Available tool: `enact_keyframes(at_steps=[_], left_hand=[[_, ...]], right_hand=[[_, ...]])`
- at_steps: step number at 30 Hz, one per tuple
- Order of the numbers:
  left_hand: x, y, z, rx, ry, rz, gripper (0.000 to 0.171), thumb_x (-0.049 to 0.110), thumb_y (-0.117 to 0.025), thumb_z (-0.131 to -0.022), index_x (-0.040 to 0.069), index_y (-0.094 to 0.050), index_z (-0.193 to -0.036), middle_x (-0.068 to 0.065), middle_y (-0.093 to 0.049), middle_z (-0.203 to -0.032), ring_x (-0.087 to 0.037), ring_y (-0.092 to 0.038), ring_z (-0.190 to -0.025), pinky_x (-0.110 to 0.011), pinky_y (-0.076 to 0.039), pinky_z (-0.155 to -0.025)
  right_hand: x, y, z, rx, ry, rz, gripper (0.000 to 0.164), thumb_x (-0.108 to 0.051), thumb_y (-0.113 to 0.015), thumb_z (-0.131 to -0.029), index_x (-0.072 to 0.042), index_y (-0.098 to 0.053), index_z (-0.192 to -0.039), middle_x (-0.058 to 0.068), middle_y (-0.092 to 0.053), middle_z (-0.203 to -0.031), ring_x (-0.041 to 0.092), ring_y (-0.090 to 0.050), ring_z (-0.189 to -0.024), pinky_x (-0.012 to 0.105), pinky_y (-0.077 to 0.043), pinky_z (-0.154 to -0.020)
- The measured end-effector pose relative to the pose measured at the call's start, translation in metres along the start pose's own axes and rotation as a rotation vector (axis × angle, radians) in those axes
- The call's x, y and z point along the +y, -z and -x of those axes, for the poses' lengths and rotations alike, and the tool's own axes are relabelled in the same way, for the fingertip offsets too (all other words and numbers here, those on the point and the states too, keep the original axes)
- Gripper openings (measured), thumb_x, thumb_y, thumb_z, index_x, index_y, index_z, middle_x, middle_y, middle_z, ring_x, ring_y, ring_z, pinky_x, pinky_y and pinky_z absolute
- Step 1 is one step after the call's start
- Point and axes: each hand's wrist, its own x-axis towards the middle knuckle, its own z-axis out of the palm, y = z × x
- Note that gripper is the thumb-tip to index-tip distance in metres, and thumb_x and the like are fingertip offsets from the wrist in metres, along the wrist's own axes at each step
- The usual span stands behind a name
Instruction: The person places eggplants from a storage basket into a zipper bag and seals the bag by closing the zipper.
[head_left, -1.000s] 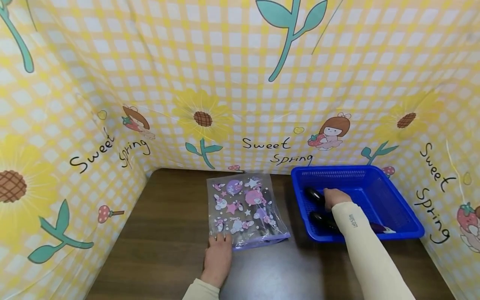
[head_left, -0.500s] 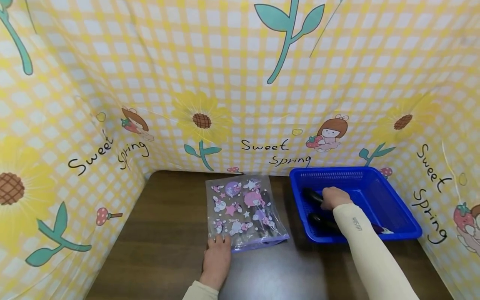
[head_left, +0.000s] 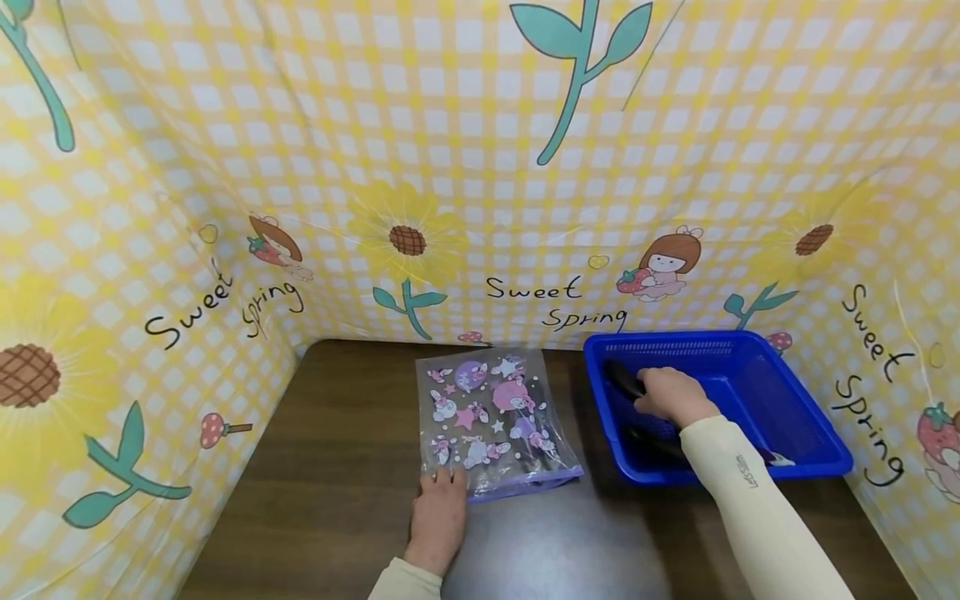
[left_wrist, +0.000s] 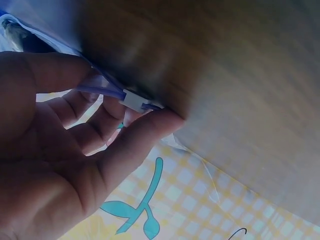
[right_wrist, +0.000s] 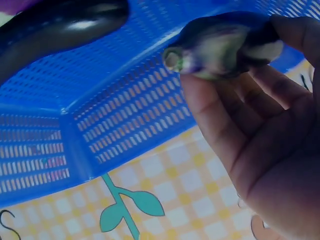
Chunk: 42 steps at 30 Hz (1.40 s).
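Note:
My left hand (head_left: 438,518) pinches the near-left corner of a clear zip bag (head_left: 487,427) printed with pink and purple cartoon figures. In the left wrist view, thumb and fingers close on its purple zip beside a white slider (left_wrist: 134,100). My right hand (head_left: 677,396) reaches inside a blue plastic basket (head_left: 802,408). It grips a dark eggplant (right_wrist: 215,47) between thumb and fingers, the pale stem end facing the wrist camera. A second, glossy eggplant (right_wrist: 65,32) lies in the basket beside it, partly behind my hand and sleeve in the head view.
A brown wooden table (head_left: 352,433) carries the bag and, on the right, the basket. Yellow checked cloth (head_left: 450,125) with flowers and lettering forms walls behind and on both sides. A purple and white end (head_left: 776,458) shows low in the basket, near its front rim.
My right wrist has turned and the forearm has swung slightly right; the far end of the held eggplant has shifted a little up and left. My left hand and the bag stay put.

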Motion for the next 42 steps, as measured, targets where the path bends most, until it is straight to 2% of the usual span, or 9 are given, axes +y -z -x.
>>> enact_keyframes(at_steps=[5, 9, 11, 17, 25, 28, 34, 38, 42], left_hand=[[0.002, -0.002, -0.001, 0.015, 0.006, 0.002, 0.007, 0.003, -0.061, -0.081, 0.001, -0.059, -0.087, -0.019, -0.055, -0.081, -0.037, -0.052, -0.073, -0.045, -0.047, -0.038], [0.002, -0.005, -0.001, -0.005, 0.024, 0.006, 0.014, 0.008, -0.068, -0.079, 0.002, -0.058, -0.085, -0.019, -0.053, -0.08, -0.037, -0.052, -0.074, -0.047, -0.046, -0.038], [0.003, -0.004, -0.002, -0.019, 0.036, 0.011, 0.015, 0.009, -0.069, -0.079, 0.002, -0.058, -0.086, -0.019, -0.054, -0.08, -0.037, -0.052, -0.075, -0.049, -0.046, -0.039], [0.004, -0.001, -0.003, -0.044, 0.036, -0.013, 0.015, 0.009, -0.069, -0.079, 0.002, -0.057, -0.086, -0.019, -0.053, -0.081, -0.036, -0.052, -0.076, -0.049, -0.047, -0.04], [0.004, 0.0, -0.003, -0.004, 0.011, -0.018, 0.019, 0.008, -0.07, -0.077, 0.006, -0.059, -0.092, -0.02, -0.053, -0.079, -0.037, -0.052, -0.074, -0.045, -0.046, -0.038], [0.003, 0.0, -0.003, 0.005, -0.004, -0.023, 0.018, 0.009, -0.07, -0.077, 0.007, -0.058, -0.089, -0.019, -0.051, -0.077, -0.036, -0.051, -0.072, -0.044, -0.045, -0.036], [0.003, -0.001, -0.003, 0.025, -0.023, -0.035, 0.016, 0.007, -0.069, -0.077, 0.005, -0.057, -0.088, -0.02, -0.05, -0.076, -0.034, -0.05, -0.071, -0.043, -0.044, -0.034], [0.003, -0.001, -0.002, 0.035, -0.015, -0.023, 0.015, 0.004, -0.066, -0.078, 0.004, -0.052, -0.085, -0.019, -0.049, -0.076, -0.034, -0.049, -0.071, -0.044, -0.044, -0.034], [0.004, -0.002, -0.002, 0.042, -0.008, -0.019, 0.016, 0.003, -0.064, -0.079, 0.004, -0.048, -0.082, -0.018, -0.047, -0.075, -0.034, -0.049, -0.07, -0.044, -0.043, -0.034]], right_hand=[[-0.007, 0.006, 0.016, 0.046, 0.006, -0.037, 0.057, -0.021, -0.069, -0.087, 0.008, -0.055, -0.134, 0.024, -0.065, -0.113, 0.03, -0.058, -0.083, 0.05, -0.05, -0.073], [-0.016, 0.01, 0.033, 0.041, 0.003, -0.095, 0.062, -0.022, -0.067, -0.09, 0.01, -0.049, -0.14, 0.022, -0.065, -0.107, 0.025, -0.059, -0.066, 0.042, -0.049, -0.061], [-0.02, 0.011, 0.041, 0.055, 0.015, -0.105, 0.063, -0.023, -0.067, -0.09, 0.009, -0.048, -0.141, 0.022, -0.065, -0.106, 0.023, -0.058, -0.063, 0.041, -0.049, -0.059], [-0.035, 0.005, 0.062, 0.136, 0.062, -0.114, 0.054, -0.026, -0.069, -0.09, 0.004, -0.057, -0.133, 0.011, -0.065, -0.083, 0.021, -0.056, -0.06, 0.04, -0.048, -0.055], [-0.059, -0.031, 0.093, 0.366, 0.13, -0.117, 0.039, -0.027, -0.072, -0.084, -0.005, -0.064, -0.115, 0.001, -0.059, -0.07, 0.018, -0.052, -0.056, 0.042, -0.045, -0.052], [-0.066, -0.044, 0.105, 0.45, 0.112, -0.131, 0.033, -0.024, -0.074, -0.081, -0.007, -0.064, -0.107, 0.0, -0.054, -0.065, 0.018, -0.048, -0.053, 0.041, -0.041, -0.048], [-0.075, -0.056, 0.121, 0.605, 0.1, -0.115, 0.035, -0.021, -0.078, -0.078, -0.006, -0.063, -0.105, 0.004, -0.057, -0.068, 0.021, -0.048, -0.05, 0.043, -0.041, -0.043], [-0.081, -0.069, 0.127, 0.711, 0.162, -0.03, 0.037, -0.022, -0.078, -0.073, -0.005, -0.062, -0.102, 0.006, -0.058, -0.067, 0.027, -0.049, -0.044, 0.044, -0.039, -0.038], [-0.089, -0.088, 0.128, 0.819, 0.264, 0.028, 0.039, -0.023, -0.078, -0.068, -0.006, -0.06, -0.099, 0.004, -0.054, -0.063, 0.025, -0.045, -0.04, 0.039, -0.034, -0.034]])
